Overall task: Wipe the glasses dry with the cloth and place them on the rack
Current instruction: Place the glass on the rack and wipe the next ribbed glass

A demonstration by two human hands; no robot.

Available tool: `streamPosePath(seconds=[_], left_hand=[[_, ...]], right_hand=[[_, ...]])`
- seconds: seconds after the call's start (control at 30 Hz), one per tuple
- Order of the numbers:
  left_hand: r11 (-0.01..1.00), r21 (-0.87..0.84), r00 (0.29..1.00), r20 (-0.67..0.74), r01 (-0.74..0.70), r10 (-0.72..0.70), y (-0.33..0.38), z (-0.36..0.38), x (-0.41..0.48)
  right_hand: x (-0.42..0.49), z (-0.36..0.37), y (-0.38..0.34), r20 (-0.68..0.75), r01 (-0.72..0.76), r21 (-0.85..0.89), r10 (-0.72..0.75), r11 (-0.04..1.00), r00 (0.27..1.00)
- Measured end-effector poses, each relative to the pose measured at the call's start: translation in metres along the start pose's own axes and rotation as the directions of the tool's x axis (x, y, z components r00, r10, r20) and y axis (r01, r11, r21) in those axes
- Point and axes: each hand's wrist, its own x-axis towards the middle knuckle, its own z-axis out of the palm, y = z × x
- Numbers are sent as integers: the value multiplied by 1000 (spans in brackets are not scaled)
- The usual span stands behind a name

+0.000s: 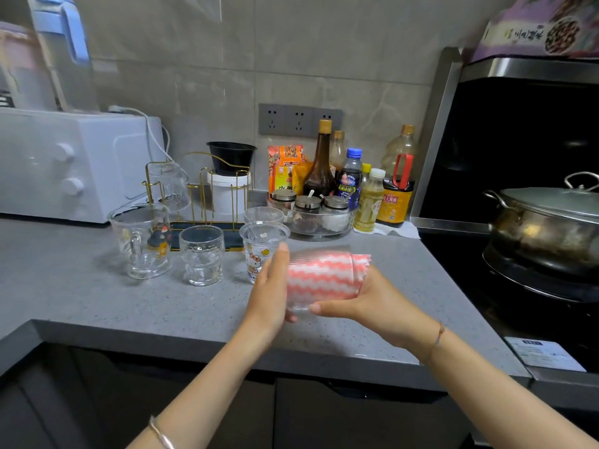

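Pink-and-white wavy cloth (321, 280) wrapped a clear glass (299, 306) held sideways, the right hand (372, 303) curled around the glass, the left hand (270, 288) pressed flat, straight-fingered, on its end.

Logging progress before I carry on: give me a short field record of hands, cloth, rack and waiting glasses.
left hand: straight fingers press one end of the held glass
right hand: cups the held glass from below
cloth: pink-and-white, at the held glass
rack: one upturned glass on it
counter: mug, textured glass, cartoon cup, ribbed glass, all upright
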Motion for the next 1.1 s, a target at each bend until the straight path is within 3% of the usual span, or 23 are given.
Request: streamPosePath(seconds=[0.1,0.23,0.3,0.47,0.6,0.73,0.8,0.93,1.1], left_hand=[[973,132,982,43,-187,183,-3,-4,-4],[855,265,895,127,-445,427,-13,-6,-4],[818,273,862,150,-507,484,-15,-7,-2],[908,112,909,162,-404,384,-16,-2,-2],[954,150,955,188,-260,230,-4,-3,-5],[993,118,977,214,2,-27,6,-3,-1],[989,129,981,173,65,-87,7,-1,0],[963,225,987,104,-146,126,1,0,-3],[853,300,902,199,-428,382,-15,-4,-2]], right_hand=[[-2,-2,-2,73,-43,114,35,993,997],[-6,-6,-3,176,-97,263,51,960,983],[-9,-7,-3,189,-109,297,53,949,980],[-6,-7,-4,94,-72,205,53,976,994],[-5,-8,-5,-29,-32,124,35,992,999],[-5,-4,-3,-143,-14,48,21,999,989],[-6,-2,-2,-165,-2,35,8,999,986],[-4,-3,-4,-93,-47,88,55,995,994],[-5,-6,-6,44,-95,319,85,943,995]])
